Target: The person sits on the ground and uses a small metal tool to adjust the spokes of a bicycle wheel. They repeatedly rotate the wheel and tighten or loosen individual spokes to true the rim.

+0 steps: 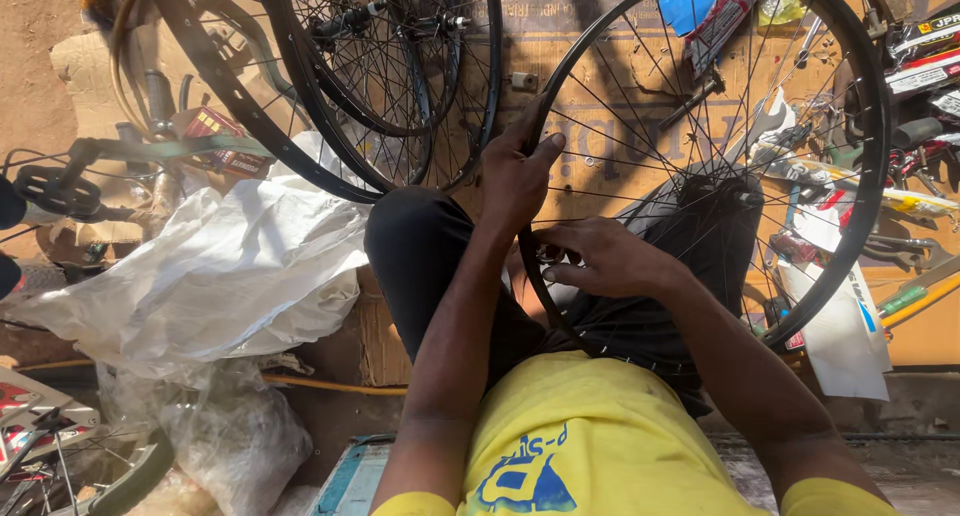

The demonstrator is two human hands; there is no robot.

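Note:
A black spoked bicycle wheel (pixel 872 106) stands upright across my lap, its hub (pixel 722 189) to the right of my hands. My left hand (pixel 517 172) grips the rim at its left side, thumb over the edge. My right hand (pixel 603 259) is just below it, inside the rim, with fingers pinched on a small part at the rim near a spoke end; what the part is I cannot tell. My knees in black trousers (pixel 420 246) sit under the wheel.
Several more black wheels (pixel 400 86) lean at the upper left. A white plastic sheet (pixel 220 276) lies left of my knee. A pedal and crank (pixel 55 191) sit far left. Tools and packets (pixel 900 166) clutter the cardboard (pixel 560 46) at right.

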